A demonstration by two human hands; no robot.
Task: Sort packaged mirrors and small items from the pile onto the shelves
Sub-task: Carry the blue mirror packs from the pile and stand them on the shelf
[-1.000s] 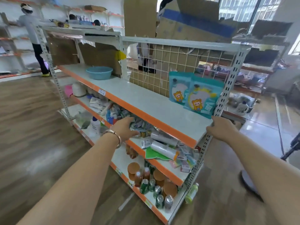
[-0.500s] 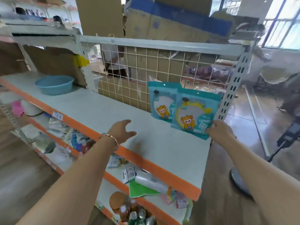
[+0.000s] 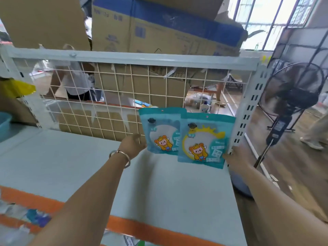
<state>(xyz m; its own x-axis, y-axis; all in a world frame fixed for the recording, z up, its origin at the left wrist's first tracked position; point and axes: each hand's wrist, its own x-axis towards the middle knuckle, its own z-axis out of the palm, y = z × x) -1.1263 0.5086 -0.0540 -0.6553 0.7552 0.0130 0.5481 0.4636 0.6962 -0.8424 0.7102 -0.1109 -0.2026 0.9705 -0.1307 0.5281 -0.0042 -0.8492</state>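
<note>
Two teal mirror packs stand upright on the pale shelf [image 3: 159, 189], leaning against the wire grid at the back right. My left hand [image 3: 132, 145], a bangle on its wrist, grips the left edge of the rear mirror pack [image 3: 162, 132]. My right hand [image 3: 235, 157] holds the lower right corner of the front mirror pack [image 3: 204, 139], close to the slotted upright post [image 3: 248, 110]. The front pack overlaps the rear one.
A wire grid panel [image 3: 106, 96] closes the shelf's back. Cardboard boxes [image 3: 159, 29] rise behind it. A blue basin [image 3: 4, 123] sits at the far left. A floor fan [image 3: 292, 96] stands right of the post. Small items fill the lower shelf [image 3: 21, 215]. A person stands behind the grid.
My view rose from the lower shelves to the top shelf. My left hand left the lower pile and reached the rear pack. My right hand moved from the post to the front pack.
</note>
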